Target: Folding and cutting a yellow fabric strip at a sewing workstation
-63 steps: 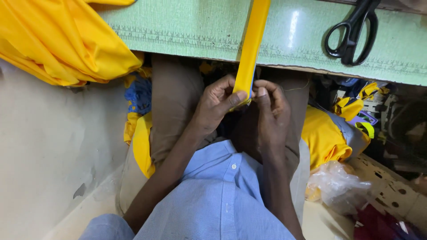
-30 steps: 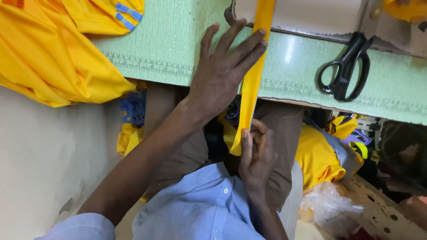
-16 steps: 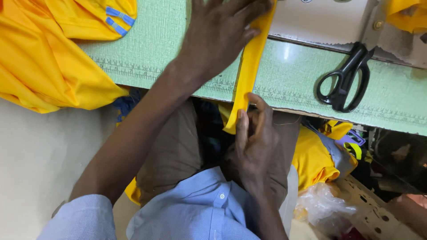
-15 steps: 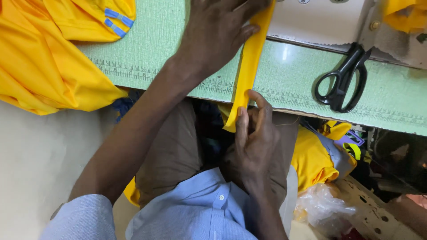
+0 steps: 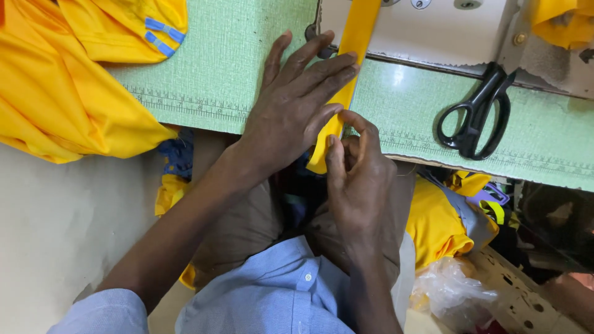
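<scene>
A long yellow fabric strip (image 5: 356,46) runs from the white sewing machine base (image 5: 427,31) down over the front edge of the green table (image 5: 210,74). My left hand (image 5: 291,111) lies flat with fingers spread, pressing the strip against the table. Just below the table edge, my right hand (image 5: 356,173) pinches the strip's lower end between thumb and fingers.
Black scissors (image 5: 476,117) lie on the table to the right. A pile of yellow garments (image 5: 68,80) covers the table's left side. More yellow cloth (image 5: 439,219) and a clear plastic bag (image 5: 451,294) sit below on the right, beside a perforated box (image 5: 526,297).
My left hand moved from the strip's lower end up onto the table and flattened on the strip. My right hand kept its hold on the lower end. The view shifted toward the machine.
</scene>
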